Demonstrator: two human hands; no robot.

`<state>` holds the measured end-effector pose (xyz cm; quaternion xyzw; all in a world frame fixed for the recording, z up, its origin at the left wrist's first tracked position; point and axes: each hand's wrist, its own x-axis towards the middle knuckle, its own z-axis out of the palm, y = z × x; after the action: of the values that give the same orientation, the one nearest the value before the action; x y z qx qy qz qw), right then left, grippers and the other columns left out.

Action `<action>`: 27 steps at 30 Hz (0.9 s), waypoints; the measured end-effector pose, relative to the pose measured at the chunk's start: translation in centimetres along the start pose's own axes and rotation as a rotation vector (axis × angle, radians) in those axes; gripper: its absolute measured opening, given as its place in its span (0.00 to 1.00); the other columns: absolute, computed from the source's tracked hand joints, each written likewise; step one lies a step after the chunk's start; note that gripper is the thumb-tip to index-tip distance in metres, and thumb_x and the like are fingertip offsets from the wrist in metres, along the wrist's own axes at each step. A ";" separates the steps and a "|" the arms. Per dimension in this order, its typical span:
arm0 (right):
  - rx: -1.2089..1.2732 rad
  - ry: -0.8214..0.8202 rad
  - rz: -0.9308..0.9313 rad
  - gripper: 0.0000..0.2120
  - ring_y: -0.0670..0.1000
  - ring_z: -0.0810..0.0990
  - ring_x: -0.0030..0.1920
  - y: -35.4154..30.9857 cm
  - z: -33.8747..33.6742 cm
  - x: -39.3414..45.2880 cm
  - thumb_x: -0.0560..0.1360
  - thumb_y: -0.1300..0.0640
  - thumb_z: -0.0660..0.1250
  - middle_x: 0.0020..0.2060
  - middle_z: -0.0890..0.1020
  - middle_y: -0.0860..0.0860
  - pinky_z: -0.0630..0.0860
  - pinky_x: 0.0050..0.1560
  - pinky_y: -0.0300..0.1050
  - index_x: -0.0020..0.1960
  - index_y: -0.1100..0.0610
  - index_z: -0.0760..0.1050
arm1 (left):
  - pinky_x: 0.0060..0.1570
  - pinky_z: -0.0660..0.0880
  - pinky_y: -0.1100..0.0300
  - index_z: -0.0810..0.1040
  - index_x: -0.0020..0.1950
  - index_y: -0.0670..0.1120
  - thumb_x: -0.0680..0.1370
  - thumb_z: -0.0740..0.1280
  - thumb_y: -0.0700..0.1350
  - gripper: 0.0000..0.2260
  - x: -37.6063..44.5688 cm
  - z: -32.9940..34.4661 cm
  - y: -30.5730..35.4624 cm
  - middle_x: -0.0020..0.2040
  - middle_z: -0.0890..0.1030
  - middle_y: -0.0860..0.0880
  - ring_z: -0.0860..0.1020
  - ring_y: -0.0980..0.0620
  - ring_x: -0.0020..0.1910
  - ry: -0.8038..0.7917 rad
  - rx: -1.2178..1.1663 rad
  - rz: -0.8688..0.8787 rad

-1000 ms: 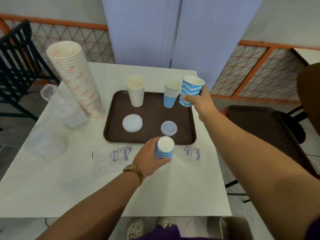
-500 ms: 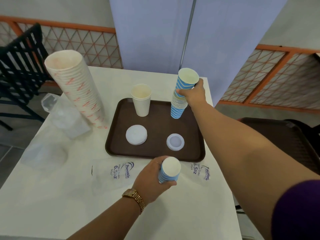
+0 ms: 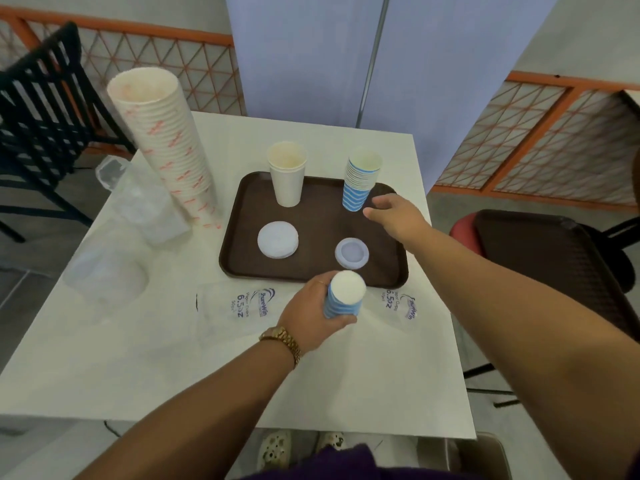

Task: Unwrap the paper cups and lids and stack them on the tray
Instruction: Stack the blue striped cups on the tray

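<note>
Fingers of the left hand (image 3: 311, 315) are wrapped round a short stack of blue-striped cups (image 3: 344, 295), which is held upright just above the white table (image 3: 173, 358), close to the near edge of the brown tray (image 3: 239, 216). A gold watch (image 3: 282, 342) is worn on that wrist. The right hand (image 3: 394, 216) is seen over the tray's right side with nothing in it, its fingers loosely spread and pointing leftward, just beside the foot of the blue-striped stack (image 3: 360, 181) that stands upright on the tray; whether the fingertips touch that stack cannot be told. The two hands are well apart, with a small lid pile (image 3: 351, 253) lying on the tray between them. Further left of the right hand, a short stack of plain white cups (image 3: 287, 178) stands upright on the tray, and nearer the left hand a larger pile of white lids (image 3: 277, 239) lies flat. Empty printed wrappers (image 3: 249, 304) are spread on the table on both sides of the left hand. Far to the left of both hands, off the tray, a tall stack of red-patterned cups (image 3: 169, 143) is seen leaning, with crumpled clear plastic (image 3: 138, 206) beside it.
</note>
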<state>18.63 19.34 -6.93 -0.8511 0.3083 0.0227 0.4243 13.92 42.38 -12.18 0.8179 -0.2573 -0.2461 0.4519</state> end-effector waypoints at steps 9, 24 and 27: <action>-0.871 -0.391 -0.403 0.31 0.52 0.75 0.62 -7.1 0.2 -10.3 0.73 0.35 0.67 0.66 0.75 0.48 0.74 0.61 0.51 0.71 0.50 0.70 | 0.73 0.56 0.56 0.52 0.79 0.51 0.67 0.78 0.55 0.49 -2.1 -1.2 -1.2 0.79 0.57 0.49 0.54 0.53 0.78 -0.023 0.130 -0.125; -1.916 -0.497 -0.303 0.21 0.55 0.75 0.57 -8.6 9.3 -15.2 0.77 0.47 0.66 0.58 0.77 0.52 0.73 0.55 0.45 0.67 0.51 0.73 | 0.72 0.60 0.58 0.56 0.79 0.50 0.69 0.77 0.55 0.45 -5.9 -3.4 -3.7 0.77 0.61 0.50 0.60 0.52 0.75 0.115 0.089 -0.194; -1.902 -0.501 -0.374 0.19 0.54 0.76 0.60 -9.1 8.7 -14.6 0.76 0.48 0.67 0.59 0.78 0.50 0.72 0.59 0.45 0.66 0.50 0.74 | 0.73 0.58 0.58 0.55 0.79 0.49 0.69 0.77 0.54 0.45 -6.0 -3.4 -3.6 0.77 0.61 0.50 0.59 0.52 0.76 0.113 0.079 -0.188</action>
<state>13.75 37.19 -1.66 -0.8423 -0.0753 0.3713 -0.3835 12.31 50.01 -12.66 0.8682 -0.1631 -0.2304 0.4081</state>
